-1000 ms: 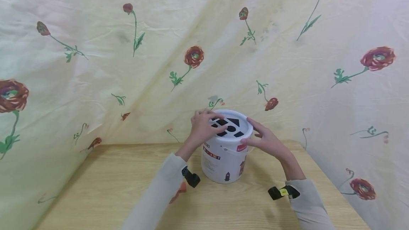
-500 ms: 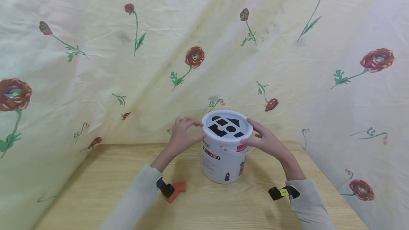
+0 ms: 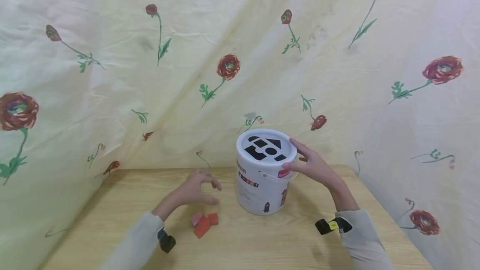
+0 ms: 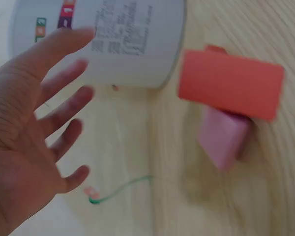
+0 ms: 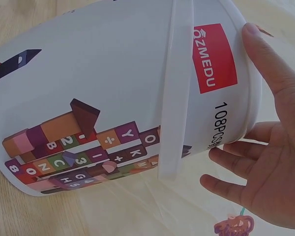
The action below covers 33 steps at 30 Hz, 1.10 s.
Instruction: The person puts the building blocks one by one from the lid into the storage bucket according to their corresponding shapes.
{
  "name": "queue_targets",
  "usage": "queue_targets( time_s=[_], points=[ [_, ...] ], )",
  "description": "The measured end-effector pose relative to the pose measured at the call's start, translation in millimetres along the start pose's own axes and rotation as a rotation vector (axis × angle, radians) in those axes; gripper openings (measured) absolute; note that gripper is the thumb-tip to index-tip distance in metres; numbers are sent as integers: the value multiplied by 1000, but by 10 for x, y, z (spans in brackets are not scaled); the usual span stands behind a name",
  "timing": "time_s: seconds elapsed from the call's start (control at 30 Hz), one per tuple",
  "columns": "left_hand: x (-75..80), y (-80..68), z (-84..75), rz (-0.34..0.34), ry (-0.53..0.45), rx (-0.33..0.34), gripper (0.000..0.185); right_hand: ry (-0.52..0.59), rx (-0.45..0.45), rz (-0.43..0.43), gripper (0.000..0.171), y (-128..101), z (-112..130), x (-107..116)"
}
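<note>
Red wooden blocks (image 3: 205,223) lie on the wooden surface (image 3: 112,203) under the left hand (image 3: 195,191), fingers released; its wrist view reveals a pink block (image 4: 221,137). White plastic bucket (image 3: 262,186) stands beside them, right hand (image 3: 315,166) touching its lid edge, fingers straight.

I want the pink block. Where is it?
In the head view, the pink block lies on the table, left of the white bucket, touching the red blocks, just below the left hand.
</note>
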<state>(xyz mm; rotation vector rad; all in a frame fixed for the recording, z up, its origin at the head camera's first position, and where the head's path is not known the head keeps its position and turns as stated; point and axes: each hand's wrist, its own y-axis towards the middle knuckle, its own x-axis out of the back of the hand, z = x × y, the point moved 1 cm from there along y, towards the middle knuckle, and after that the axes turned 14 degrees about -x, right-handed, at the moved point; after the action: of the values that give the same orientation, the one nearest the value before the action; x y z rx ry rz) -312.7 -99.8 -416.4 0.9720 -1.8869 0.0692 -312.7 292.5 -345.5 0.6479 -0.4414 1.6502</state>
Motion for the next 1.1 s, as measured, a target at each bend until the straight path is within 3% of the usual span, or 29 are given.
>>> queue_targets(
  time_s=[0.1,0.23,0.67,1.1],
  points=[
    [-20,-110,51,116,-49,18,25,-2,-1,-2,90,3,1,-6],
    [-40,-204,94,187,-46,27,28,-3,4,-4,89,7,-1,-6],
    [-91,-371,171,214,-52,102,21,-2,27,-4,88,16,-13,-6],
    [-146,-437,233,189,-61,59,13,-6,14,-4,88,14,-5,-11]
  ],
)
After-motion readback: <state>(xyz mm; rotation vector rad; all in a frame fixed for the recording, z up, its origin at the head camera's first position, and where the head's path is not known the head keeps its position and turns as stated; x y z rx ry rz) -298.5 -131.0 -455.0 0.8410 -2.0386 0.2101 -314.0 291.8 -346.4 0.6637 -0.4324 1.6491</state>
